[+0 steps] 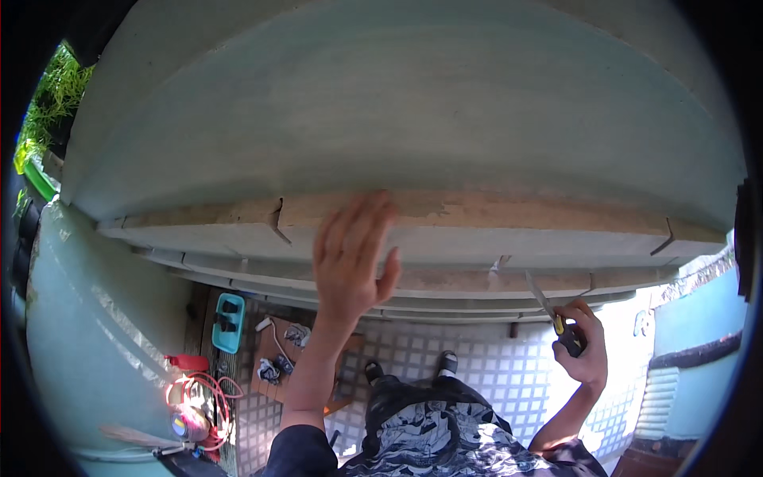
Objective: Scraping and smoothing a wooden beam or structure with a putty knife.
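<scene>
My left hand (350, 262) lies with its fingers stretched out and close together on the sandy, rough top edge of a pale ledge (485, 208), below a smooth grey-green wall. Held in my right hand (586, 342) is a putty knife (542, 297) with a black-and-yellow handle. Its narrow-looking metal blade points up and to the left, apart from my left hand. The blade tip is near the edge of a lower ledge (548, 280); whether it touches cannot be told.
Further ledges step down beneath. A wooden stool (270, 347) with a paint roller and cloths stands at lower left, beside a blue-green tray (228, 340). A coiled pink hose (225, 389) hangs near a red container (187, 362). My feet are on the tiled floor (501, 374).
</scene>
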The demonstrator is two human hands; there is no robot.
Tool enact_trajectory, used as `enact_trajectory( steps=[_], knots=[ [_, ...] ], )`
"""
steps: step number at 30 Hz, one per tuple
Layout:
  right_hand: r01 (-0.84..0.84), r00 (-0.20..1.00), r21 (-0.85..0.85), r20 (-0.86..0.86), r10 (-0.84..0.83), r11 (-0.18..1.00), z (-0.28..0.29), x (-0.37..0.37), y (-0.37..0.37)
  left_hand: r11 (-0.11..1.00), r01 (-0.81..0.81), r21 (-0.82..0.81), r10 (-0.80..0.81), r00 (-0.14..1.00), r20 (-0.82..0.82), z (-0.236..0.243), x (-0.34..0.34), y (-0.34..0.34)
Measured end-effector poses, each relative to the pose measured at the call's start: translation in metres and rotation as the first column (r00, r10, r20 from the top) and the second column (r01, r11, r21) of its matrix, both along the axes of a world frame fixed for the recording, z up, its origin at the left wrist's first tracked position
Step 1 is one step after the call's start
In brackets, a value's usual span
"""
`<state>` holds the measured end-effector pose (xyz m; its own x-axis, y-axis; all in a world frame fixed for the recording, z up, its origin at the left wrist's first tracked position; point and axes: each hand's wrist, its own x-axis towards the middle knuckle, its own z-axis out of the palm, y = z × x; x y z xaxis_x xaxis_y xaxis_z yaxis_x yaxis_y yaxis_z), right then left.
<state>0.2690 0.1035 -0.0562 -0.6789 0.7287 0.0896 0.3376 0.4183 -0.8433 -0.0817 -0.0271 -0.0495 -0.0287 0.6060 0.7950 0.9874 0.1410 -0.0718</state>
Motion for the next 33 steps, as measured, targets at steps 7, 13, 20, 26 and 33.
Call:
enact_trajectory(
  steps=[7, 13, 20, 26, 33],
  knots=[
    [-0.384, 0.922, 0.034, -0.038, 0.385, 0.923, -0.007, -0.013, 0.033, 0.907, -0.384, 0.175, 0.382, 0.923, 0.043, -0.031, -0.025, -0.034],
    [-0.340, 0.936, 0.089, -0.066, 0.346, 0.936, -0.002, -0.046, 0.022, 0.921, -0.377, -0.095, 0.389, 0.883, 0.262, -0.123, 0.026, -0.035],
    [-0.107, 0.905, 0.330, -0.358, 0.230, 0.938, -0.005, -0.058, 0.011, 0.990, -0.138, -0.034, 0.141, 0.908, 0.394, -0.153, 0.054, -0.050],
    [0.218, 0.884, 0.359, -0.467, -0.027, 0.908, 0.005, -0.074, -0.003, 0.973, -0.099, 0.210, 0.074, 0.990, 0.124, -0.089, 0.012, -0.041],
    [0.288, 0.904, 0.344, -0.405, -0.136, 0.893, 0.009, -0.073, -0.025, 0.998, 0.048, -0.048, -0.052, 0.995, -0.085, -0.010, 0.013, -0.012]
  ],
)
